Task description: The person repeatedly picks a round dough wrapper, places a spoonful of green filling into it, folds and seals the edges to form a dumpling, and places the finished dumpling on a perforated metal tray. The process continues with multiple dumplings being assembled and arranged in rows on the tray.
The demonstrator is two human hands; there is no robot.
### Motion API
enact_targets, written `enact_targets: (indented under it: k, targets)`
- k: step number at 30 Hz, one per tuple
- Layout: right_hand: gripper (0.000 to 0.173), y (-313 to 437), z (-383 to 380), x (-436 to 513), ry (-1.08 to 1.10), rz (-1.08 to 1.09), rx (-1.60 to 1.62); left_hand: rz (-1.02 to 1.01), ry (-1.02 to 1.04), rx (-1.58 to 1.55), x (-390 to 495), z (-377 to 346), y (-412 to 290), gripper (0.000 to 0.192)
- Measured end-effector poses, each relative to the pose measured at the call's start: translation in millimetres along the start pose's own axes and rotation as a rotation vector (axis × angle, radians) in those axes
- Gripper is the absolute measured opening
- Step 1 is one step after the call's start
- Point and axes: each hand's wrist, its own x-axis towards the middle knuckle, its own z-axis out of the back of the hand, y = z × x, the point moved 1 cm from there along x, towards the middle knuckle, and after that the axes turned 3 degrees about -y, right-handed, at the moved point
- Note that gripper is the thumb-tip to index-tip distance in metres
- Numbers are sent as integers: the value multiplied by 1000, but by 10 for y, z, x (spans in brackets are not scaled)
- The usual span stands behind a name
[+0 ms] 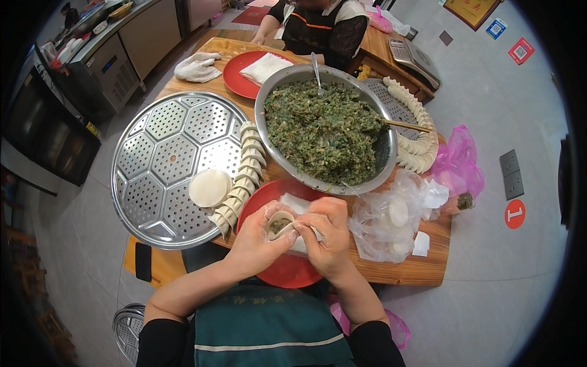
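Observation:
My left hand [257, 241] cradles a round dough wrapper [275, 222] folded part-way around green filling. On its right edge, the thumb and fingertips of my right hand [328, 234] pinch the dough. Flour dusts the fingers of both hands. Beneath them lies a red plate [289, 273] with a folded white cloth [296, 202] on it. Just beyond stands a large metal bowl [392, 156] of chopped green filling, with a metal spoon [316, 69] and chopsticks [408, 125] in it. To the left, a perforated steel tray [172, 158] bears a stack of wrappers [209, 188] and a curved row of pleated dumplings [247, 167].
A second dumpling-lined tray [394, 98] sits behind the bowl. Plastic bags with wrappers [394, 215] and a pink bag [458, 165] lie at right. Another person [316, 27] sits across the wooden table [412, 270]. A red plate [238, 71] and white cloth [198, 67] are at the far side.

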Motion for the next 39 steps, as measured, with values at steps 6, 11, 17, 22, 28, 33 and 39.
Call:
enact_targets:
  k: [6,11,17,22,28,33,39]
  targets:
    - [63,-19,-168,58,27,-263,682,-99,-15,-276,31,-5,-137,14]
    - [61,17,-147,126,-29,139,109,-76,-84,-198,-60,-33,-227,8]
    - [55,125,-212,-11,-258,240,105,-105,-38,-307,-183,-334,-52,85]
    - [52,14,-220,-68,-161,127,159,81,218,-289,-70,-218,-24,38]
    - [65,-49,-82,-46,59,23,196,-158,334,191,7,-43,-186,38]
    - [63,8,-14,-28,159,34,164,-76,407,194,-15,62,-177,40]
    - [59,29,7,-82,218,32,187,23,405,91,-68,60,-213,30]
